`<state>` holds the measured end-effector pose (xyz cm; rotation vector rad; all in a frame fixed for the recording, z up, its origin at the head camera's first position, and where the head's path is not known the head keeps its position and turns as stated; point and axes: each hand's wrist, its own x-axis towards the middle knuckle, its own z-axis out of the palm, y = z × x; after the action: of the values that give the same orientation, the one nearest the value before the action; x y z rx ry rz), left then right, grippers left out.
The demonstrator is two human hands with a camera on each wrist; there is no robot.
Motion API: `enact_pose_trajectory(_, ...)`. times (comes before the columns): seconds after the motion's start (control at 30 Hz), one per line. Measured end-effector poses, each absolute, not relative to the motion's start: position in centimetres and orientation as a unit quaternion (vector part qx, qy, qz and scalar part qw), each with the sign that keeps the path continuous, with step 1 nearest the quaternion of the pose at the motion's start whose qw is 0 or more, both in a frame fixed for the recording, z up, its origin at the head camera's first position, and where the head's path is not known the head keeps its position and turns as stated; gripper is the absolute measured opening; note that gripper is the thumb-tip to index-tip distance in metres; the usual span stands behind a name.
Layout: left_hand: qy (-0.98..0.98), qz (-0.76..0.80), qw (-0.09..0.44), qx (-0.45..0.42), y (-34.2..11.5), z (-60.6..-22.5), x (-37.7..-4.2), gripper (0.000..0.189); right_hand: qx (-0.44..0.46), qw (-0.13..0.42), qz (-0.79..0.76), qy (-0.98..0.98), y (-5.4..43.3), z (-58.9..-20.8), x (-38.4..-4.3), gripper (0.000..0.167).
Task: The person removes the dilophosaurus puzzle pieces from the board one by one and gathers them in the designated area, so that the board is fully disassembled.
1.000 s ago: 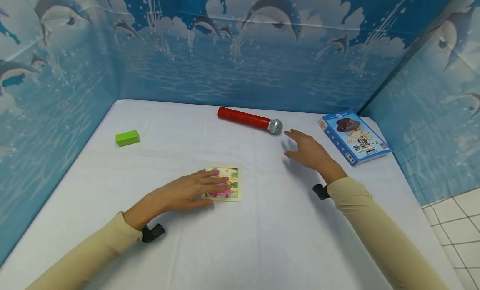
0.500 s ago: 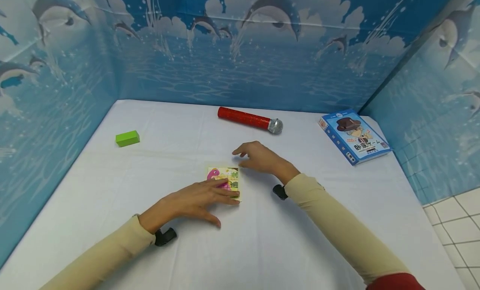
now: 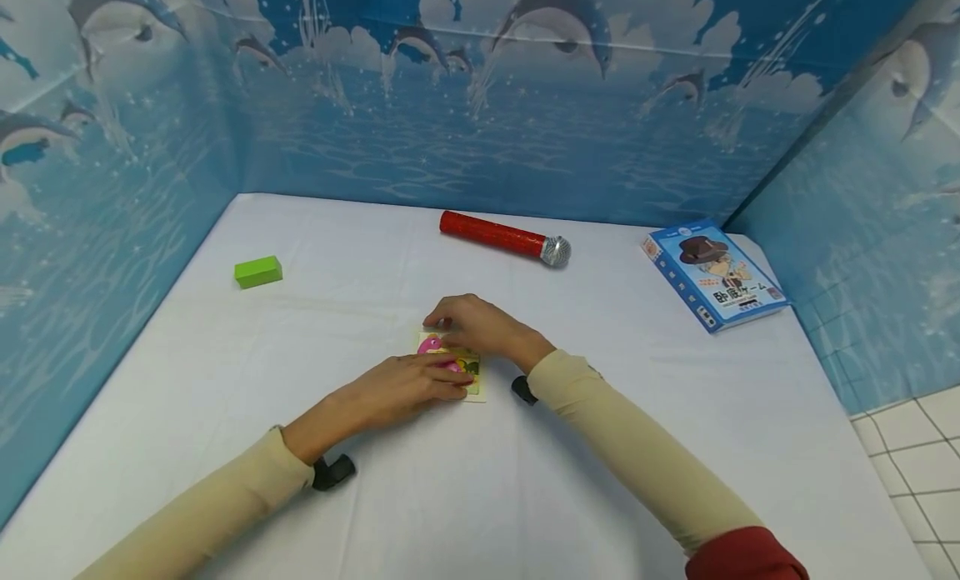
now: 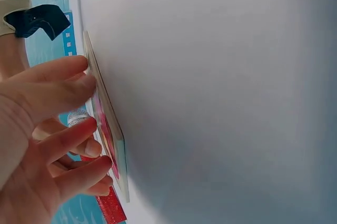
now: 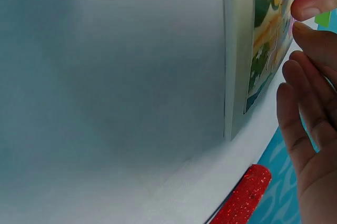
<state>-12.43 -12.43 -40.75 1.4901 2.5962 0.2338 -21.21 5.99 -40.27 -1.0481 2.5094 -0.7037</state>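
Note:
A small square jigsaw puzzle point(image 3: 471, 367) with a pink cartoon creature lies flat on the white tablecloth, set in a pale board point(image 5: 239, 71). My left hand point(image 3: 405, 387) reaches over its near left part, fingers extended and fingertips right at the picture. Above the far edge is my right hand point(image 3: 483, 326), fingers gently bent and thumb low over the pieces. In the right wrist view, the right thumb and the left fingertips point(image 5: 315, 4) come close together over the picture. Both hands hide much of the puzzle.
A red microphone point(image 3: 495, 234) with a silver head lies at the back. The blue game box point(image 3: 716, 276) is at the back right, and a green block point(image 3: 258, 272) sits to the left. Dolphin-printed curtains point(image 3: 480, 130) stand around the table.
My right hand has come left from beside the microphone to over the puzzle's far edge. My left hand has shifted slightly nearer and right, staying over the puzzle. The other objects stay put.

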Motion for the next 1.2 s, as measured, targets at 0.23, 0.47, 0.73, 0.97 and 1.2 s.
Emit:
enact_pose_trajectory(0.23, 0.861, 0.065, 0.067, 0.499, -12.4, -40.8, -12.6, 0.038, -0.38, 0.179, -0.245, 0.874, 5.3, -40.3, -21.2, 0.03)
enact_pose_trajectory(0.47, 0.861, 0.089, 0.08, 0.494, -12.4, -41.0, -12.6, 0.038, -0.375, 0.197, -0.241, 0.873, 4.4, -40.0, -21.1, 0.031)
enact_pose_trajectory(0.73, 0.86, 0.101, 0.088, 0.493, -12.2, -41.0, -12.6, 0.036, -0.362, 0.245, -0.21, 0.874, 3.6, -39.5, -21.6, 0.028)
enact_pose_trajectory(0.97, 0.858, 0.098, 0.094, 0.496, -12.2, -40.9, -12.8, 0.036, -0.369, 0.268, -0.172, 0.873, 3.1, -39.1, -22.0, 0.029)
enact_pose_trajectory(1.2, 0.855, 0.101, 0.092, 0.5, -12.3, -41.0, -12.9, 0.036, -0.372, 0.287, -0.193, 0.861, 2.8, -39.2, -22.1, 0.033)
